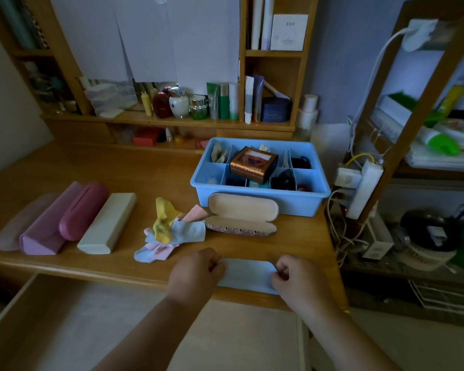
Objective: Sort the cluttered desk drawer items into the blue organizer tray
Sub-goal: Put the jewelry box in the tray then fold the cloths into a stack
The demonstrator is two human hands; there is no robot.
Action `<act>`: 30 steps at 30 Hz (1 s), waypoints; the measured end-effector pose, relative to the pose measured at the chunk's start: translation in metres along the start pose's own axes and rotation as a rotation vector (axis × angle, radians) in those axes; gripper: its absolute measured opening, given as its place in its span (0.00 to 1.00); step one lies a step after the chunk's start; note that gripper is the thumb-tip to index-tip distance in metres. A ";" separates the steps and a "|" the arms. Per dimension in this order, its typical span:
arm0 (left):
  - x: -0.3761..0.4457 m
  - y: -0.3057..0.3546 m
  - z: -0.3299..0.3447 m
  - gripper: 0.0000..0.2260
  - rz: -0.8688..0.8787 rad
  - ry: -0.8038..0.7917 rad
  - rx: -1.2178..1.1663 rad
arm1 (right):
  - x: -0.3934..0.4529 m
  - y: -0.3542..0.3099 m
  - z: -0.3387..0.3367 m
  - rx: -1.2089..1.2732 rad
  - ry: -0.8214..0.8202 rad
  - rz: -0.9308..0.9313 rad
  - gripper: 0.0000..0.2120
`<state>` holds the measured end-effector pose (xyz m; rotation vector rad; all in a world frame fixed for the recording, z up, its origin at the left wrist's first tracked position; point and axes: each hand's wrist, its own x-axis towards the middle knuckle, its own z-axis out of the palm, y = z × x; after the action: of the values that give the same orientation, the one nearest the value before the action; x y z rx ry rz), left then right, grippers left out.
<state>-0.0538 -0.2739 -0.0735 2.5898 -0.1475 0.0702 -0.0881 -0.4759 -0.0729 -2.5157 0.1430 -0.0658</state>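
The blue plastic organizer tray (292, 203) sits on the wooden surface (118, 167) toward its far right, and we see its compartments holding dark small items, with a brown windowed box (253, 164) resting across the dividers. Just in front of the tray lies an open patterned glasses case (241, 216) with a beige lining. To its left we see a heap of coloured cleaning cloths (169, 228), yellow, pink and pale blue. Further left, four closed cases lie side by side: pale pink (16, 226), lilac (48, 226), rose (82, 211) and cream (107, 223). At the near edge, a pale blue folded cloth (247, 275) lies flat; our left hand (196, 271) pinches its left end, and our right hand (292, 277) pinches its right end. Below the edge the wooden drawer (19, 311) stands open.
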 end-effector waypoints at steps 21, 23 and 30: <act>-0.022 -0.005 -0.001 0.16 0.592 -0.011 0.036 | -0.018 0.006 0.015 -0.292 0.202 -0.696 0.14; -0.031 -0.009 0.004 0.22 0.626 -0.080 0.145 | -0.024 0.012 0.019 -0.426 0.137 -0.692 0.21; -0.040 0.003 0.014 0.16 0.753 0.108 0.301 | -0.034 0.005 0.021 -0.416 0.182 -0.699 0.20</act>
<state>-0.0932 -0.2800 -0.0865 2.6592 -1.1352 0.5355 -0.1209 -0.4640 -0.0933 -2.8415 -0.7233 -0.5987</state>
